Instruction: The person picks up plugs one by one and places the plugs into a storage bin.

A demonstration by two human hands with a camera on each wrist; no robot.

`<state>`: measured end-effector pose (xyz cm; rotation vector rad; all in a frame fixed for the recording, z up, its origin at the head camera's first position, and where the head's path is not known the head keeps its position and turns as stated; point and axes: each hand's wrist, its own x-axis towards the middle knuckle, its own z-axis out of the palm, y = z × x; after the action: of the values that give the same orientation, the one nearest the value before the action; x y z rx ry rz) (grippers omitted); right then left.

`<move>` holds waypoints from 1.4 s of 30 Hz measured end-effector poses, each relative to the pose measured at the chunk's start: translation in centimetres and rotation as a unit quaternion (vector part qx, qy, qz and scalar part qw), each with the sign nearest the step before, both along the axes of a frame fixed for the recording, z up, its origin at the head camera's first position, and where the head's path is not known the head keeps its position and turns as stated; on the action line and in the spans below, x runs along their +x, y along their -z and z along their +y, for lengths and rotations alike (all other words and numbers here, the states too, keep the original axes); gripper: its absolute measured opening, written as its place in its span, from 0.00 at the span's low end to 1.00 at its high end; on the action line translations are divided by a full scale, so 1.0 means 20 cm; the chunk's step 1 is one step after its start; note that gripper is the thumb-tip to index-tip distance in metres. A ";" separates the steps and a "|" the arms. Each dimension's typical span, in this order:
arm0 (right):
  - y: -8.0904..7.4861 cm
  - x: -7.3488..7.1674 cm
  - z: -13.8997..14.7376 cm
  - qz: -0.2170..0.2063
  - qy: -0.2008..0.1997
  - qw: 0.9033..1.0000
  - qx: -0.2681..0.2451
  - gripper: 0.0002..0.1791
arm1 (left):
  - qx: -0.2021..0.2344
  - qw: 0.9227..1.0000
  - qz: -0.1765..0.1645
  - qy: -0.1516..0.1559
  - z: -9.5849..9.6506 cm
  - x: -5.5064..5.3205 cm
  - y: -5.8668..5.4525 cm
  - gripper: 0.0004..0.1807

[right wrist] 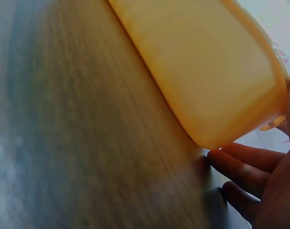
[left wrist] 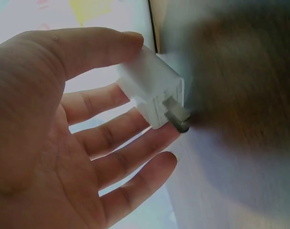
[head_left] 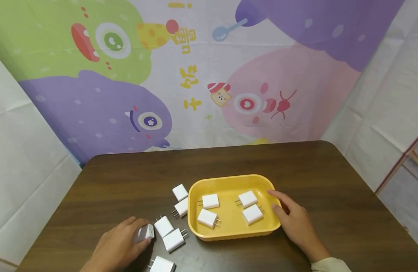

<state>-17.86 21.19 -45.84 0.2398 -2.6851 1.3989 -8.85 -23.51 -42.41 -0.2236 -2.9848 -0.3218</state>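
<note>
Between its thumb and fingers, my left hand (head_left: 117,241) holds a white charger plug (left wrist: 150,86) at the left of the table. In the left wrist view the charger's metal prongs (left wrist: 177,115) point away from the palm. Beside that hand lie more white chargers: a pair (head_left: 173,240) close by and one at the near edge of the head view. My right hand (head_left: 299,224) grips the right end of a yellow plastic tray (head_left: 234,237), thumb over the rim and other fingers against its outside wall. Several chargers (head_left: 210,201) lie in the tray in two pairs.
Two more chargers (head_left: 180,192) lie against the tray's left side. The dark wooden table (head_left: 134,177) extends behind and to both sides of the tray. A cartoon-printed cloth (head_left: 202,128) hangs along the far edge, with white sheets (head_left: 28,151) at the sides.
</note>
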 end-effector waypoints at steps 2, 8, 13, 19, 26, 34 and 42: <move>0.00 0.00 0.00 0.005 0.001 1.000 0.001 0.19 | 0.001 1.000 0.002 -0.008 0.00 0.00 0.00 0.23; 0.00 0.00 0.00 0.010 0.006 1.000 0.011 0.19 | 0.016 0.999 0.017 -0.022 0.00 -0.01 -0.01 0.23; 0.00 0.00 0.00 0.004 0.005 1.000 0.010 0.19 | 0.012 0.999 0.027 -0.032 0.04 -0.04 -0.04 0.22; 0.00 -0.01 0.00 0.007 0.004 1.000 0.005 0.19 | 0.015 0.999 0.025 -0.031 0.13 -0.09 -0.12 0.21; 0.00 0.00 -0.01 0.006 0.005 1.000 0.006 0.19 | 0.038 0.998 0.056 -0.016 0.23 -0.12 -0.17 0.22; 0.00 0.01 0.00 -0.007 0.007 1.000 0.011 0.19 | 0.038 0.996 0.084 0.002 0.34 -0.15 -0.22 0.24; -0.01 0.00 0.00 -0.009 0.004 1.000 0.011 0.19 | 0.037 0.988 0.142 0.039 0.44 -0.18 -0.24 0.24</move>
<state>-17.88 21.09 -45.72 0.2201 -2.7132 1.3767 -12.47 -14.65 -37.51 -0.3468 -2.6833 -0.3734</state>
